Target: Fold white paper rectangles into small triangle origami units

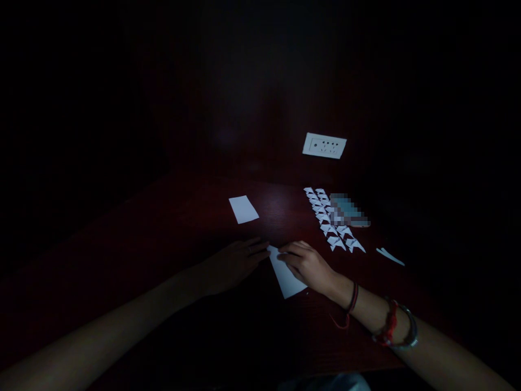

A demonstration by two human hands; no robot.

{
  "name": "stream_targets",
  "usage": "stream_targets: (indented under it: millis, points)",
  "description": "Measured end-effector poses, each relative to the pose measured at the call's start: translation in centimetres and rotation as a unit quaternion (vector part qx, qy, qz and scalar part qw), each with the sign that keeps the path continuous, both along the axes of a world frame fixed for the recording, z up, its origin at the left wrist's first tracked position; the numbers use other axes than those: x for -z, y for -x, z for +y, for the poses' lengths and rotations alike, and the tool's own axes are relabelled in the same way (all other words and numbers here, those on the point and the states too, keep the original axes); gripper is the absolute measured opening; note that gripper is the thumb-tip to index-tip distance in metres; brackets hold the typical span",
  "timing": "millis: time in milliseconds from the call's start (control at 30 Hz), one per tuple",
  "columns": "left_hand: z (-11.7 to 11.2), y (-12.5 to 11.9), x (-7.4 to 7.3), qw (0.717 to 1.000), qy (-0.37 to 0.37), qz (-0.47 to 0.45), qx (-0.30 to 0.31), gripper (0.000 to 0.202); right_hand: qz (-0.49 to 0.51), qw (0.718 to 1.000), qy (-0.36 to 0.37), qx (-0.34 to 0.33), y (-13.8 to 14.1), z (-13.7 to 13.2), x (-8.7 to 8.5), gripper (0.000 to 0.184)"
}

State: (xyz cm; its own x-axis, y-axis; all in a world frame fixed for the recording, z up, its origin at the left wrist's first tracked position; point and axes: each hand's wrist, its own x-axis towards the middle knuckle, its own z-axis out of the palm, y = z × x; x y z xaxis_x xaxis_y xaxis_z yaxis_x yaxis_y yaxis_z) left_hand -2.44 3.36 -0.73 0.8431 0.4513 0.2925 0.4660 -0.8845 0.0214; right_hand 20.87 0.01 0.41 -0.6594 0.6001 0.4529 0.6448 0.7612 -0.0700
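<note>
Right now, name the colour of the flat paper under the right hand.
The paper is white; head view.

Spread over the table [195, 217]
The near sheet [285, 277] lies lower centre, under the right hand [307, 264]; the far sheet [244, 209], centre; folded papers [328, 229], right of centre, below the socket panel [324, 145]; strips [391, 257], farther right

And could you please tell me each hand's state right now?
Left hand: open, fingers extended, fingertips at the far-left corner of the nearer white sheet.
Right hand: over that sheet, fingers bent; whether it grips cannot be told.
</note>
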Motion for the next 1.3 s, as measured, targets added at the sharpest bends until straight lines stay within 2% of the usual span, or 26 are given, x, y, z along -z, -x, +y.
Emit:
stream_targets:
  millis: [333, 467, 667, 900, 1100, 1300]
  points:
    - [0.0, 0.0, -0.3, 1.000, 0.013, -0.009, 0.004, 0.037, -0.039, 0.999, 0.000, -0.015, -0.1, -0.2, -0.7, 0.023]
    - [-0.2, -0.1, -0.6, 0.999, 0.024, -0.020, 0.008, 0.037, -0.051, 0.998, 0.036, -0.028, -0.5, -0.4, -1.8, 0.025]
    - [-0.5, -0.2, -1.2, 0.999, 0.026, -0.025, 0.021, 0.035, -0.001, 0.992, 0.112, -0.059, -0.5, -0.3, -2.9, 0.025]
    - [-0.5, -0.3, -1.3, 0.999, 0.036, -0.012, 0.019, 0.037, 0.053, 0.983, 0.168, -0.055, -0.1, 0.8, -2.8, 0.026]
    - [-0.2, -0.2, -1.2, 0.999, 0.035, -0.011, 0.036, 0.038, 0.010, 0.984, 0.175, -0.024, -0.1, 1.0, -2.3, 0.042]
    - [-0.3, -0.2, -1.3, 0.999, 0.025, -0.016, 0.019, 0.036, -0.047, 0.987, 0.151, 0.004, 0.1, 0.9, -2.3, 0.047]
